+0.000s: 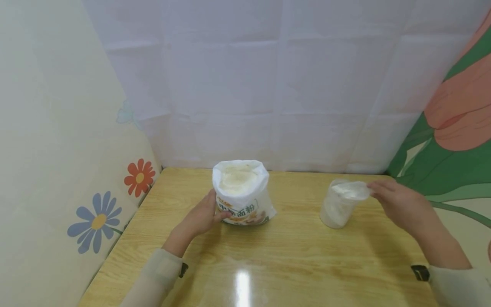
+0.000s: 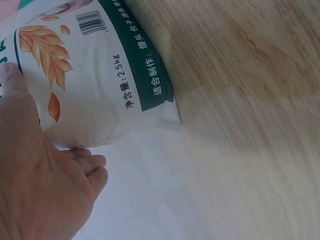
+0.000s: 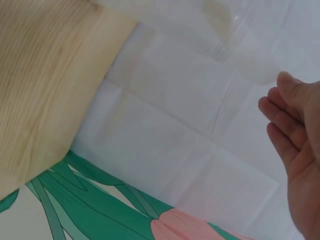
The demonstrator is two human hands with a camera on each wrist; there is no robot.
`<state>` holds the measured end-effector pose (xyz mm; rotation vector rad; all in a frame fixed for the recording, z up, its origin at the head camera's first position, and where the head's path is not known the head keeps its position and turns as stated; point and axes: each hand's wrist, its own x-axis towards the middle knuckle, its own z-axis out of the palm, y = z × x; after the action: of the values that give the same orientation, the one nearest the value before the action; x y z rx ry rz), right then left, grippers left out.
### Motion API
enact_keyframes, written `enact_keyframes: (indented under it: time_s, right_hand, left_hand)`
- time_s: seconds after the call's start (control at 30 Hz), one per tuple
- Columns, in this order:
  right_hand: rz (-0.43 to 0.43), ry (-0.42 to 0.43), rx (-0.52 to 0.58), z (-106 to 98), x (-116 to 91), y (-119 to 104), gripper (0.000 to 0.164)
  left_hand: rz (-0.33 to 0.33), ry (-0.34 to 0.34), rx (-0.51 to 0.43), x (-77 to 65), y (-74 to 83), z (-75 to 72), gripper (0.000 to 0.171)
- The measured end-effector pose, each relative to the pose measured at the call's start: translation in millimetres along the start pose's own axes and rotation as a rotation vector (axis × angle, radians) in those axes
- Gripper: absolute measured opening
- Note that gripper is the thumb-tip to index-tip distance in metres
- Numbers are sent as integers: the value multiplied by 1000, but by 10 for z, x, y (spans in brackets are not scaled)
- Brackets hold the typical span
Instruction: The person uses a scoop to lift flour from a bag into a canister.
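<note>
A white flour bag [image 1: 245, 209] stands with its top rolled open, and pale flour [image 1: 238, 180] shows inside. My left hand [image 1: 201, 215] holds its left side, thumb on the printed front; in the left wrist view the left hand [image 2: 45, 165] lies against the bag's lower edge. To the right stands a clear plastic jar [image 1: 333, 213] with white powder in it. My right hand [image 1: 399, 204] pinches a thin translucent round-edged piece [image 1: 358, 190], like a lid, tilted over the jar's mouth. The right wrist view shows the right hand [image 3: 295, 125] with thumb and fingertips at its edge.
The wooden table [image 1: 291, 264] reaches back to a creased white sheet [image 1: 230, 85] hanging behind. A wall with painted flowers [image 1: 99, 221] borders the left side, and large painted tulips [image 1: 464, 106] cover the right wall.
</note>
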<state>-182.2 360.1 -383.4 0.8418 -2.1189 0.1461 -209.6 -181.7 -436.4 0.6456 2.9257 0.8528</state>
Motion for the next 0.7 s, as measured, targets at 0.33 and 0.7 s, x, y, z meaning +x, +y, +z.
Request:
enact_keyframes:
  time_s: [0.33, 0.7]
  right_hand:
    - [-194, 52, -67, -35, 92, -39, 47]
    - [-206, 81, -110, -60, 84, -18, 46]
  left_hand:
    - [1, 6, -1, 8, -16, 14, 93]
    - [33, 29, -2, 23, -33, 27, 93]
